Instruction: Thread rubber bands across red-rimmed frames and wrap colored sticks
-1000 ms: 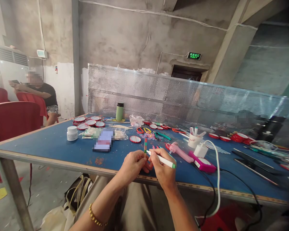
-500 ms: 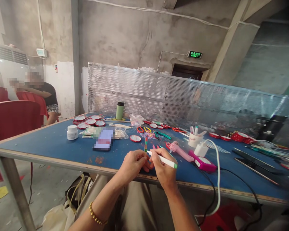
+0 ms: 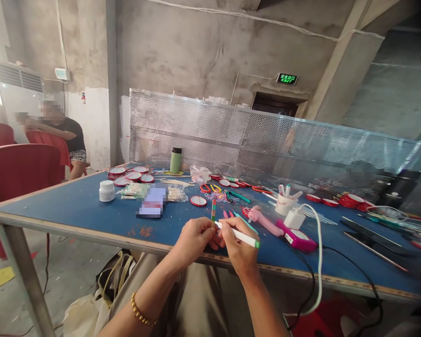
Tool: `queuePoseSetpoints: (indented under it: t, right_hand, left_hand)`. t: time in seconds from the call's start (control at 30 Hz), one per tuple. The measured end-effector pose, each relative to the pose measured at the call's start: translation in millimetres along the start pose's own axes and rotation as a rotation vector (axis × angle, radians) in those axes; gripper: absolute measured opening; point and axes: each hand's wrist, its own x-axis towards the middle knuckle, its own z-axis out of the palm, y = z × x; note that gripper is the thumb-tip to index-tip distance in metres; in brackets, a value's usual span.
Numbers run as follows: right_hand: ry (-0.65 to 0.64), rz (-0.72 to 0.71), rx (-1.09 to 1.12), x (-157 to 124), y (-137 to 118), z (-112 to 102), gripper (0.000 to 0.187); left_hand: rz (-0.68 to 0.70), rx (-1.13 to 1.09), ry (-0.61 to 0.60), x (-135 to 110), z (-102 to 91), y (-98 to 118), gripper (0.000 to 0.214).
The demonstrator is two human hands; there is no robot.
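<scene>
Pinched in my left hand (image 3: 195, 238) is a narrow flat stick (image 3: 214, 211) with red, orange and green bands, held upright near the table's front edge. My right hand (image 3: 241, 243) grips a white marker (image 3: 241, 235) with a green end, its tip at the stick's lower part beside my left fingertips. Just beyond my hands lie several pink and teal pens (image 3: 230, 214). A small round red-rimmed disc (image 3: 198, 201) rests on the table behind the stick. The stick's lower end is hidden by my left fingers.
On the blue table (image 3: 91, 220) are a phone (image 3: 152, 201), a white jar (image 3: 107, 191), a green bottle (image 3: 176, 160), pliers (image 3: 239, 195), a cup of pens (image 3: 285, 202), a pink glue gun (image 3: 264, 222) and a magenta box (image 3: 295, 238). A white cable (image 3: 320, 262) hangs over the front edge.
The view has shifted slightly, so things sit a little farther right. Both hands keep their hold on the stick and marker, with the marker tip still at the stick.
</scene>
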Motion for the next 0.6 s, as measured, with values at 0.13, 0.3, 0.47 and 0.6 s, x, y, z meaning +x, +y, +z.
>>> queuePoseSetpoints:
  t: [0.13,0.3,0.47,0.6]
  right_hand:
    - [-0.017,-0.009,-0.019,-0.1,0.0,-0.2,0.02]
    - [-0.027,-0.022,-0.039,0.6,0.8,-0.1,0.019]
    - [-0.03,-0.029,-0.044,1.0,-0.6,0.7,0.02]
    - [-0.033,-0.025,-0.046,1.3,-2.1,0.5,0.02]
  left_hand:
    - [0.004,0.02,0.003,0.4,-0.1,1.8,0.022]
    - [0.014,0.041,0.006,-0.5,0.0,2.8,0.02]
    - [0.007,0.032,0.008,-1.7,0.2,3.8,0.019]
    - [0.005,0.035,0.01,-2.1,0.5,5.1,0.02]
